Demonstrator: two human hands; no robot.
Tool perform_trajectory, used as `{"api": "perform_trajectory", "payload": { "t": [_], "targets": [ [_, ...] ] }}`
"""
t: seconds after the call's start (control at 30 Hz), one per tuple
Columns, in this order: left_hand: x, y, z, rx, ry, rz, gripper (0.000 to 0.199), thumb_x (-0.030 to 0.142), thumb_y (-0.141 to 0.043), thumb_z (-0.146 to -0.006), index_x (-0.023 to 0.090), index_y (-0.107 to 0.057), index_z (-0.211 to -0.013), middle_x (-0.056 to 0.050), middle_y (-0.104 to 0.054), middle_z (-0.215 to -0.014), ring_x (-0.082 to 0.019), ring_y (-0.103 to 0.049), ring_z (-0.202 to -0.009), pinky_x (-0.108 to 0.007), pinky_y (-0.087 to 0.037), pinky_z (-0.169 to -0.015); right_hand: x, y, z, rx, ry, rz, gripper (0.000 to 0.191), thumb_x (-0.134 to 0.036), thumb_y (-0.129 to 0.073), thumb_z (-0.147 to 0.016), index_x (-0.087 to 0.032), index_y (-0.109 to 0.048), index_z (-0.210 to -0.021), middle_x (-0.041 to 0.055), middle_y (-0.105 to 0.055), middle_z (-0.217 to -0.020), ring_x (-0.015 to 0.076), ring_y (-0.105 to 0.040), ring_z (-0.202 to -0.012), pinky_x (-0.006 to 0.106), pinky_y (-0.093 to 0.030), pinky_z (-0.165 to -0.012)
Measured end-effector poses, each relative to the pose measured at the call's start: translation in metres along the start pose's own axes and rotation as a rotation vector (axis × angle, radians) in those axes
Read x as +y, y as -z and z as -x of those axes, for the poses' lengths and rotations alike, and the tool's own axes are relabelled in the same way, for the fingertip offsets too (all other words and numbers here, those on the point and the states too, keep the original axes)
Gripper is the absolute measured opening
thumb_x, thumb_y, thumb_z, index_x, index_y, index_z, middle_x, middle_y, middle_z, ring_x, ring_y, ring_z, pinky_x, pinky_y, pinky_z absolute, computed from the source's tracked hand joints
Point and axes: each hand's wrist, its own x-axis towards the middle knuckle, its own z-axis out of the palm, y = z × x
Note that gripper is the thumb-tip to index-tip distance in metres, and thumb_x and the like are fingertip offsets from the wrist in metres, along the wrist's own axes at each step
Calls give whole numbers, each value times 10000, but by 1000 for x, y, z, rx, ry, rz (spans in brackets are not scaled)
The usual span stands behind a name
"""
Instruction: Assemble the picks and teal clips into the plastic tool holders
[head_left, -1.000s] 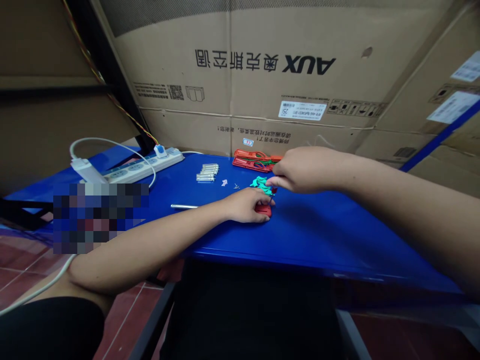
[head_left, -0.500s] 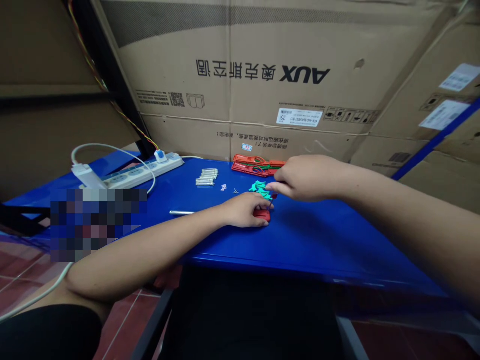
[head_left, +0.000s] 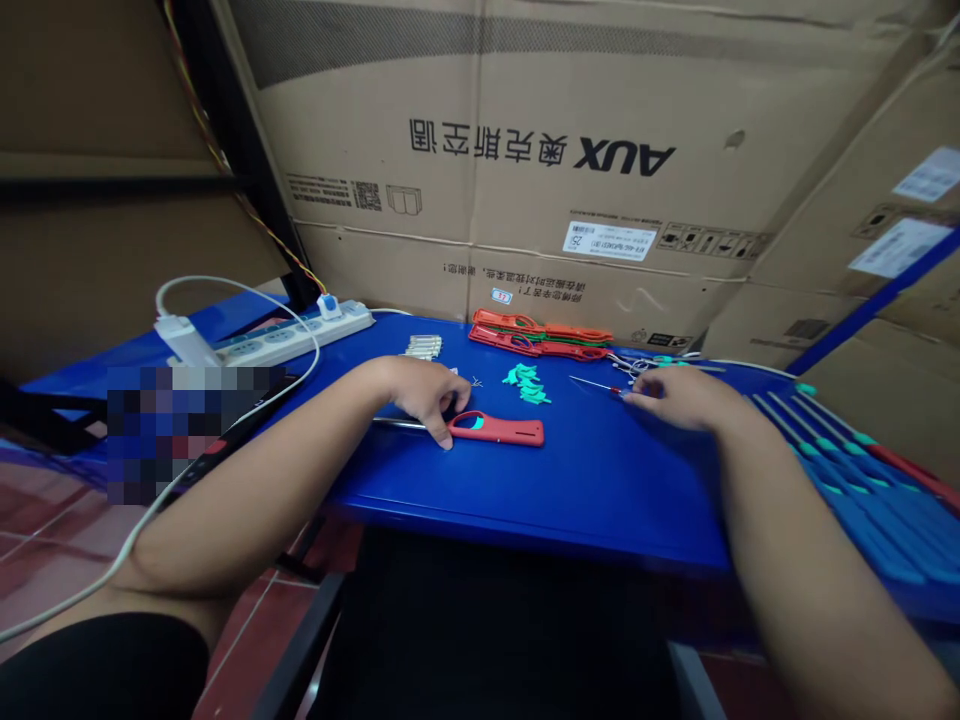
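A red long-neck lighter (head_left: 499, 430) lies flat on the blue table, its metal tube (head_left: 399, 423) pointing left and a green trigger in its loop. My left hand (head_left: 427, 392) is closed around the lighter where tube and body meet, thumb in front, fingers behind. My right hand (head_left: 664, 392) pinches the red handle end of a screwdriver (head_left: 598, 384), whose thin shaft points left, low over the table. Between the hands, behind the lighter, lies a small pile of green triggers (head_left: 527, 383). Some tiny metal pieces (head_left: 476, 383) lie just beyond my left hand.
Orange and red lighter shells (head_left: 536, 335) are stacked against the cardboard box (head_left: 525, 80). Clear cylinders (head_left: 424, 346) lie behind my left hand. Blue lighters (head_left: 862, 500) line the right side. A power strip (head_left: 300, 335) and white cable are at left. Thin wires lie behind my right hand.
My right hand has moved right with the screwdriver, away from the lighter. My left hand has shifted left from the lighter's body to its tube end, uncovering the red body.
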Motion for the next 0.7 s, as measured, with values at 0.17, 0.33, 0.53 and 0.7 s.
{"api": "perform_trajectory", "payload": {
  "t": [0.17,0.33,0.53,0.7],
  "targets": [
    [4,-2,-2,74,-89,95,273,399,-739,-716,201,-664,-889,14,-676,-783,-134,-587,-677,-220,-372,-592,-38,-3,-4,218,154,93,316,-420,-510,-916,-165,-681,-988,159,-695,-1030,293,-649,-924,406,-486,-779],
    [11,-3,-3,51,-54,64,308,398,-772,-663,196,-697,-883,9,-691,-774,-141,-592,-658,-224,-373,-572,-122,-24,-3,197,728,-89,445,-493,-517,-948,-218,-595,-1290,134,-637,-1204,267,-579,-1086,403,-434,-924],
    [8,0,0,128,-206,64,157,281,-704,-696,187,-691,-821,13,-658,-718,-137,-566,-633,-237,-398,-591,-156,-39,3,148,753,-13,454,-480,-402,-1001,-205,-615,-1293,118,-641,-1071,251,-573,-960,367,-417,-822],
    [32,-2,17,917,-384,-119,291,442,-680,-781,227,-704,-976,-85,-670,-1093,-254,-583,-1021,-396,-416,-915,-134,-40,1,263,460,-242,436,-442,-366,-1018,-220,-552,-1343,122,-640,-1226,232,-620,-965,323,-445,-772]
  ]
}}
